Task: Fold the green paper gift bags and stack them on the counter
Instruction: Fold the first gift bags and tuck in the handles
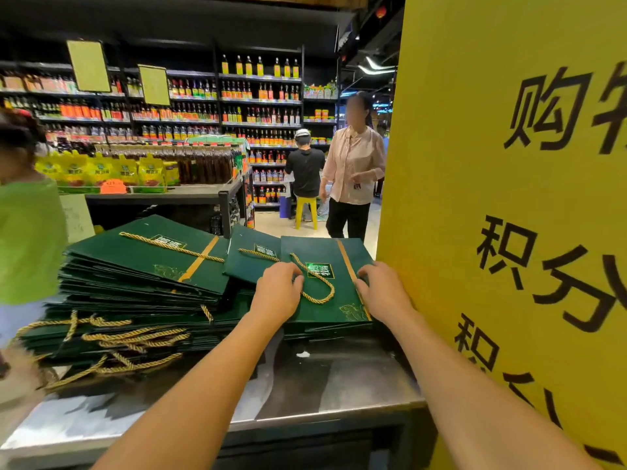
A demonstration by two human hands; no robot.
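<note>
Green paper gift bag [322, 286], folded flat, lies on top of the low right-hand stack [325, 330] on the steel bench [339, 385], just beside the big yellow sign [509, 198]. Its gold rope handle [317, 286] loops across its face, and a gold stripe runs down its right side.

Your left hand [276, 293] rests on the bag's left part, knuckles up, fingers bent down next to the rope. Whether that grip has pinched the rope or only presses the paper, you cannot tell from here. Your right hand [383, 291] sits at the bag's right edge with its fingers curled over the gold stripe; the thumb is hidden, so whether this grip is clamped on the edge cannot be told either.

To the left, another folded bag [251, 262] lies partly under the top one. Further left stands a taller, slanting pile of bags [142, 266], with loose rope handles [129, 337] spilling over its near edge onto the bench.

Beyond the bench you have store shelves of bottles [261, 106]. A person in a pale blouse [353, 171] stands in the aisle, and a person in a black shirt [305, 171] sits on a yellow stool [306, 212] facing the shelves. A person in a green top [27, 239] is at the far left edge, blurred.
</note>
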